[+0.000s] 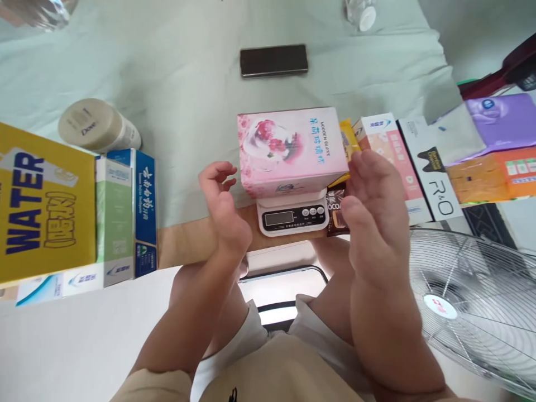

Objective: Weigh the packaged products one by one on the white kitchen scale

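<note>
A pink and white box (pixel 288 148) with printed flowers rests on a white digital kitchen scale (pixel 293 216), whose display and buttons face me. To the left of the box, my left hand (pixel 226 209) hovers with curved, parted fingers and holds nothing. My right hand (pixel 374 215) is at the box's right side, fingers stretched out, palm turned inward, also without anything in it. Whether its fingertips touch the box, I cannot tell. Partly behind that hand lie a brown snack packet (pixel 337 209) and a yellow packet (pixel 349 142).
On the left stand a yellow carton (pixel 46 206), a blue toothpaste box (pixel 144 212) and a Dove jar (pixel 98 125). A black phone (pixel 274 60) lies beyond the scale. Boxes, including a white one (pixel 431 173), and a purple packet (pixel 502 125) line the right, above a fan (pixel 473 301).
</note>
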The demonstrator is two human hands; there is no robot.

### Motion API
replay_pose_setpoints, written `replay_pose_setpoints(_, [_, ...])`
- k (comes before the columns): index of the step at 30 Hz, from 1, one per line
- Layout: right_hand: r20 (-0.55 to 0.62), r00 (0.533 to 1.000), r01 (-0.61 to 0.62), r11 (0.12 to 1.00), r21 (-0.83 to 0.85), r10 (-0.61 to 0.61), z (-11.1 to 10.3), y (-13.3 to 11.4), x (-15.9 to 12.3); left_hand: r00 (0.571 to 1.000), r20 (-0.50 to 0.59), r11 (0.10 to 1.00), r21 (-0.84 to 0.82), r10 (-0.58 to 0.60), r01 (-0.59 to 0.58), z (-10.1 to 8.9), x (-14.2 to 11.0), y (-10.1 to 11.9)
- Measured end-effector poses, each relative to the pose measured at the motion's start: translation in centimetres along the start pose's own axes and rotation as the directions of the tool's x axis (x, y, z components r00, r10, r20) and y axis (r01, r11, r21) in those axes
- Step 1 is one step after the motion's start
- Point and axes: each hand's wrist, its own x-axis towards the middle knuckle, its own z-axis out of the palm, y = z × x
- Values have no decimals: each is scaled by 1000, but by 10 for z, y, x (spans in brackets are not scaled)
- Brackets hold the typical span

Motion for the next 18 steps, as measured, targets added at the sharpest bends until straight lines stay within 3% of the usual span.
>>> replay_pose_setpoints(7, [6, 996, -94, 995, 19, 94, -2, -1, 2, 994, 63, 996, -20, 84, -83, 7, 2, -9])
replay_pose_setpoints(14, [0, 995, -104, 994, 31, 104, -2, -3, 3, 988, 109, 994, 9, 105, -106, 2, 0, -13])
replay_pose_setpoints(18, [80, 992, -95, 995, 27, 93, 3, 9, 5, 974, 167, 988, -37, 152, -148, 4, 1, -15])
